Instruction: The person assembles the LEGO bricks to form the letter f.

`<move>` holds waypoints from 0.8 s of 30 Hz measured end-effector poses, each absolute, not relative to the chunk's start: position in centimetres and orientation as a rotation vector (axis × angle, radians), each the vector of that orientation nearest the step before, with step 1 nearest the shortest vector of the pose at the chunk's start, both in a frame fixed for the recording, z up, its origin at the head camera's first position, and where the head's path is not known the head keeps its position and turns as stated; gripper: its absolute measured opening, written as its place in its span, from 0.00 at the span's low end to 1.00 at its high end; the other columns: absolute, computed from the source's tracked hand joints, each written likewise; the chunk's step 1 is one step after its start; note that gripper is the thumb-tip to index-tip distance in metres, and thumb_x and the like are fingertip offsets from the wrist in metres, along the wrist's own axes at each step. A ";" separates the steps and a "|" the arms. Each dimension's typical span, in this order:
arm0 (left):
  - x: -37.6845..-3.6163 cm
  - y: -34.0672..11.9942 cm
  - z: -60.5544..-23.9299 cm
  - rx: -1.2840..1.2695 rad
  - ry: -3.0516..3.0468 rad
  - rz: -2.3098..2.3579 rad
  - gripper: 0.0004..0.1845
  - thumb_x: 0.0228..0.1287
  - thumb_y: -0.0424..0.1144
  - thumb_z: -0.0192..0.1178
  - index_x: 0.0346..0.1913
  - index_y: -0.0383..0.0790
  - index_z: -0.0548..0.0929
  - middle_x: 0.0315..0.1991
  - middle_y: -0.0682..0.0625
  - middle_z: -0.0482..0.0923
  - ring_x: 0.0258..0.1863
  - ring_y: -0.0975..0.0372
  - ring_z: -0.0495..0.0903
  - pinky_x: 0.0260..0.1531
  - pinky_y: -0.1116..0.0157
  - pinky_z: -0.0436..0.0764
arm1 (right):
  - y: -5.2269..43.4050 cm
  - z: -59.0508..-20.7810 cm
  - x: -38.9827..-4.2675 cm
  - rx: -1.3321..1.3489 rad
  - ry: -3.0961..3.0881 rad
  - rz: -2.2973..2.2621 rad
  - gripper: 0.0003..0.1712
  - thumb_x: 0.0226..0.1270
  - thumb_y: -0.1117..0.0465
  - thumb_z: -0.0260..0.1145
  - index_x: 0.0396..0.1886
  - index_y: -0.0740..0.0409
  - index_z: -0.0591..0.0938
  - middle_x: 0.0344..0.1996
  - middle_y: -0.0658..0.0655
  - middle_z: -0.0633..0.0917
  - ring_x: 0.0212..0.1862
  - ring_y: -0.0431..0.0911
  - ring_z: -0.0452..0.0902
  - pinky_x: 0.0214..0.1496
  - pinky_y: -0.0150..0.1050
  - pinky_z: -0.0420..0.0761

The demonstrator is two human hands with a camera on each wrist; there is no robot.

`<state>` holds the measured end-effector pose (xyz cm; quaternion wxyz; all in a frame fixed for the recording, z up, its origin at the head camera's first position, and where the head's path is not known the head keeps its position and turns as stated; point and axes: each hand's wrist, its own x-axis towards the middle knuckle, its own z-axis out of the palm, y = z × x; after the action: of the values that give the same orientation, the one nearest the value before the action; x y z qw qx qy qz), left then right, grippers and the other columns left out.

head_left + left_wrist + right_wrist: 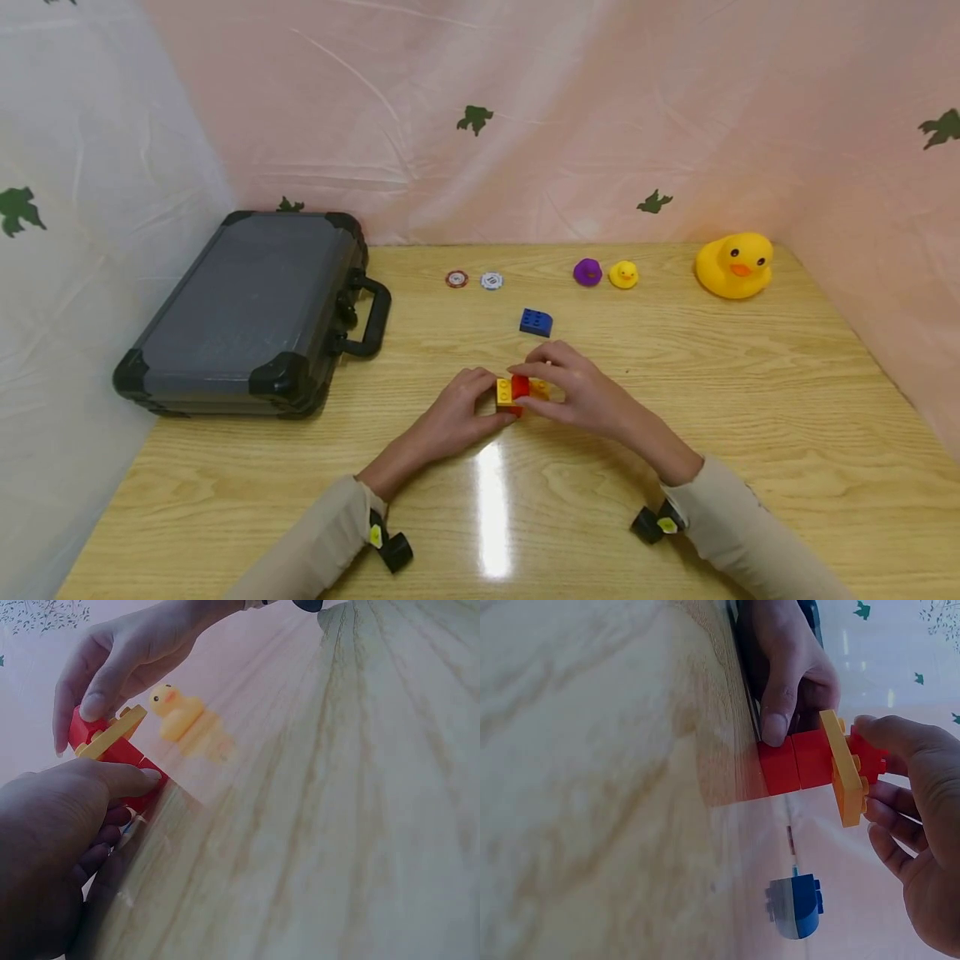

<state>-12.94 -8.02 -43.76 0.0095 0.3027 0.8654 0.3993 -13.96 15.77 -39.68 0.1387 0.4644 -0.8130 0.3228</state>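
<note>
A small brick stack (517, 390) stands on the wooden table (675, 467) at its middle: red bricks (795, 761) at the bottom, a yellow plate (844, 772) across them and a red top brick (870, 754). My left hand (487, 404) grips the lower red bricks from the left, its thumb (774, 727) pressed on their side. My right hand (536, 372) pinches the red top brick (79, 727) from above and the right, over the yellow plate (112, 733). The far side of the stack is hidden by the fingers.
A blue brick (536, 322) lies just behind the hands. Further back sit two poker chips (457, 279), a purple duck (587, 272), a small yellow duck (623, 274) and a large yellow duck (735, 265). A dark case (247, 317) lies at the left.
</note>
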 end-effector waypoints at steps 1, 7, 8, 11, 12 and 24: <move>-12.9 -8.0 -43.8 0.945 2.703 1.247 0.13 0.65 0.42 0.73 0.47 0.41 0.84 0.45 0.52 0.80 0.48 0.58 0.76 0.49 0.56 0.77 | 15.8 -39.7 -13.9 1.347 -2.348 0.931 0.25 0.56 0.66 0.81 0.54 0.63 0.87 0.47 0.57 0.82 0.48 0.49 0.76 0.47 0.40 0.82; -12.9 -8.1 -43.8 0.946 2.699 1.255 0.13 0.65 0.41 0.73 0.47 0.40 0.84 0.45 0.52 0.80 0.47 0.58 0.76 0.49 0.56 0.77 | 15.8 -39.6 -13.9 1.367 -2.342 0.940 0.23 0.59 0.67 0.77 0.55 0.65 0.86 0.48 0.58 0.82 0.49 0.50 0.77 0.47 0.42 0.82; -12.9 -8.1 -43.8 0.946 2.697 1.255 0.13 0.65 0.41 0.73 0.47 0.40 0.84 0.45 0.51 0.80 0.47 0.58 0.76 0.49 0.56 0.77 | 15.8 -39.6 -13.9 1.363 -2.348 0.946 0.23 0.60 0.67 0.77 0.56 0.65 0.85 0.48 0.58 0.82 0.49 0.50 0.77 0.48 0.42 0.82; -12.9 -8.1 -43.8 0.945 2.694 1.252 0.13 0.65 0.41 0.73 0.47 0.40 0.84 0.46 0.51 0.80 0.48 0.57 0.76 0.50 0.56 0.77 | 15.8 -39.6 -13.8 1.340 -2.377 0.980 0.24 0.61 0.67 0.77 0.57 0.65 0.84 0.50 0.57 0.83 0.52 0.50 0.78 0.52 0.43 0.82; -12.9 -8.1 -43.7 0.943 2.692 1.251 0.13 0.65 0.41 0.73 0.47 0.40 0.84 0.46 0.51 0.81 0.48 0.57 0.76 0.50 0.56 0.77 | 15.8 -39.6 -13.8 1.328 -2.389 0.995 0.24 0.61 0.67 0.77 0.57 0.66 0.84 0.51 0.57 0.83 0.53 0.49 0.78 0.53 0.44 0.82; -13.0 -8.1 -43.7 0.945 2.688 1.246 0.13 0.66 0.42 0.73 0.48 0.41 0.84 0.46 0.51 0.81 0.48 0.58 0.76 0.49 0.56 0.77 | 15.6 -39.4 -13.7 1.294 -2.383 1.064 0.19 0.60 0.69 0.78 0.51 0.61 0.86 0.48 0.54 0.83 0.51 0.48 0.78 0.54 0.43 0.82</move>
<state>-13.02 -8.07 -43.74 0.0161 0.3039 0.8643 0.4005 -13.69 15.63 -39.39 0.1143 0.4412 -0.8128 0.3629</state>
